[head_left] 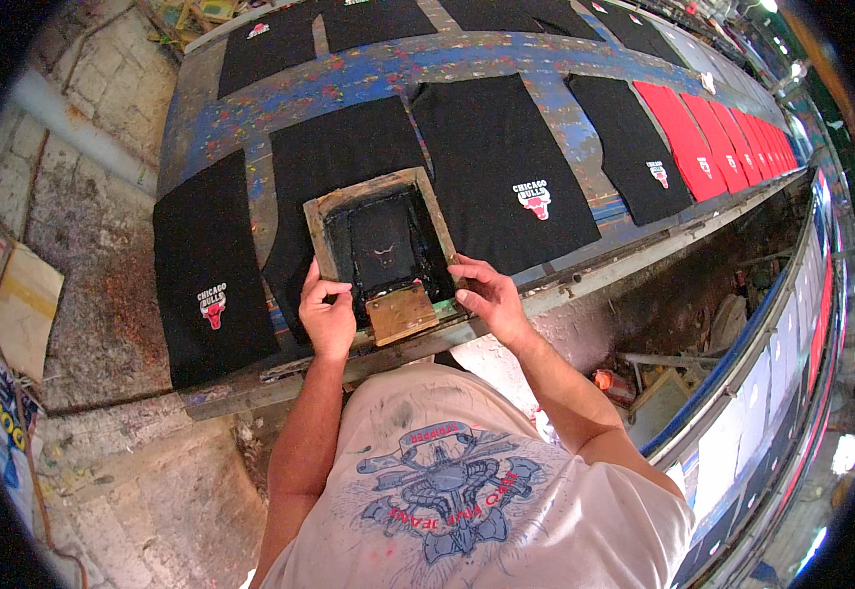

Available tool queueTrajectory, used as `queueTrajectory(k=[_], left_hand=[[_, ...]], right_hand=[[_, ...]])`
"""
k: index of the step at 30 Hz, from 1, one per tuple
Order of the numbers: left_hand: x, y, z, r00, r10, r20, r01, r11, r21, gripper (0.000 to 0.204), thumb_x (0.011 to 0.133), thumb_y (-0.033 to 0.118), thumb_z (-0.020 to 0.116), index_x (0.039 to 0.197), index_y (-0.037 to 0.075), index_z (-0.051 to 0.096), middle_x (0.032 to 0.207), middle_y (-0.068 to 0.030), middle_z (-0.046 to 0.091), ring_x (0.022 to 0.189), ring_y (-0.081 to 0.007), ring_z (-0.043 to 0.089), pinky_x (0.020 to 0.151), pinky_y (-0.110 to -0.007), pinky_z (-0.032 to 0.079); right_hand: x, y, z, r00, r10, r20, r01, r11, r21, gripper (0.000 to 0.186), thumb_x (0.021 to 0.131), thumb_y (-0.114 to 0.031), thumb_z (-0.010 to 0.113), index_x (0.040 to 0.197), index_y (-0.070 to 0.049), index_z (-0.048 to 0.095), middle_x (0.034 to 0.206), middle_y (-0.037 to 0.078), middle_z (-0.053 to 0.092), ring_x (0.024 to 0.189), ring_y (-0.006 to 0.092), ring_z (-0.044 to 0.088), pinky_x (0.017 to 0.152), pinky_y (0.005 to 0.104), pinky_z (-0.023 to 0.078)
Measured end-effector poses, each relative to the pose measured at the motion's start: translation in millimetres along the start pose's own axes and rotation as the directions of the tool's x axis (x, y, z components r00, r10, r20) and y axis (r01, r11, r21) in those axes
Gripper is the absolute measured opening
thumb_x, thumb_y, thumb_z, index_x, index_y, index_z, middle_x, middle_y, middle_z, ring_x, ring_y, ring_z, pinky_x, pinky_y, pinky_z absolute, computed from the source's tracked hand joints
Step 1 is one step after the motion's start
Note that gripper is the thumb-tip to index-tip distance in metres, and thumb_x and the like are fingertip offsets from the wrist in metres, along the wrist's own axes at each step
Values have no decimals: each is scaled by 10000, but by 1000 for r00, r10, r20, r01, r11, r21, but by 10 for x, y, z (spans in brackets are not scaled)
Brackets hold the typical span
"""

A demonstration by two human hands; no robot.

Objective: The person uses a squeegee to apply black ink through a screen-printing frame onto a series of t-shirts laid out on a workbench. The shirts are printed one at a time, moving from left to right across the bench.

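Note:
A wooden screen printing frame (366, 187) lies over a black fabric panel (349, 142) near the table's front edge. Its mesh is dark, with a small reddish bull-head outline in the middle. My left hand (329, 316) grips the frame's lower left side, thumb and fingers bent around the wood. On the opposite side, my right hand (491, 299) holds the frame's lower right edge between thumb and fingers. A squeegee with a wooden handle (403, 314) leans inside the near end of the frame, between my hands, touched by neither.
Black panels with a white-and-red bull print lie left (213, 265) and right (506, 167) of the frame. Red panels (678, 137) continue along the paint-spattered table (349, 69). A second long table with pale panels (742, 393) stands to the right; clutter lies beneath it.

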State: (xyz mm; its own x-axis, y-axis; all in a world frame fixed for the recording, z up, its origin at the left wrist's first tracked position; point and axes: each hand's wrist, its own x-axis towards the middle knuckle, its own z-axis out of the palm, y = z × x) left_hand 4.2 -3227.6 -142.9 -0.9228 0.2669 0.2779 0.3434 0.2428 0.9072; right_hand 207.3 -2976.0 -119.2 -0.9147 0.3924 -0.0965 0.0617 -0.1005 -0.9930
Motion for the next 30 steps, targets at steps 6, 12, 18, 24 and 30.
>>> queueTrajectory(k=[6,12,18,24,30], left_hand=[[5,-5,7,1000,-4,16,5,998,-61,199,880,-166,762,855,32,760,1656,-309,598,1532,-382,612,1241,-427,456],[3,37,3,1000,15,18,-14,998,-54,203,884,-172,747,847,27,748,1657,-299,603,1528,-374,616,1240,-418,456],[5,18,18,1000,12,10,-11,998,-57,207,879,-175,756,844,30,748,1655,-304,602,1517,-375,627,1239,-411,455],[1,17,33,1000,20,3,-20,999,-31,212,871,-177,769,844,33,752,1643,-314,608,1516,-374,627,1236,-412,459],[-5,17,19,1000,-5,7,5,1000,-31,203,876,-171,766,850,30,756,1646,-313,607,1511,-371,632,1233,-410,460]], right_hand=[[10,2,-1,1000,-12,-1,12,1000,8,469,1051,-164,810,1498,-49,731,1747,174,484,1493,253,579,1241,411,474],[-1,-23,-3,1000,14,-4,-14,1000,23,461,1044,-133,799,1494,-54,737,1744,169,489,1483,244,582,1233,404,474],[5,31,-14,1000,-20,-9,20,1000,-6,457,1043,-130,800,1491,-57,740,1736,165,498,1465,232,589,1217,396,481],[16,58,-18,999,-40,-10,40,999,-23,454,1045,-132,799,1490,-64,743,1734,164,497,1459,222,588,1209,385,482],[-5,7,8,999,-6,-46,7,1000,20,458,1001,-131,838,1450,-78,770,1663,201,564,1480,282,592,1228,411,481]])
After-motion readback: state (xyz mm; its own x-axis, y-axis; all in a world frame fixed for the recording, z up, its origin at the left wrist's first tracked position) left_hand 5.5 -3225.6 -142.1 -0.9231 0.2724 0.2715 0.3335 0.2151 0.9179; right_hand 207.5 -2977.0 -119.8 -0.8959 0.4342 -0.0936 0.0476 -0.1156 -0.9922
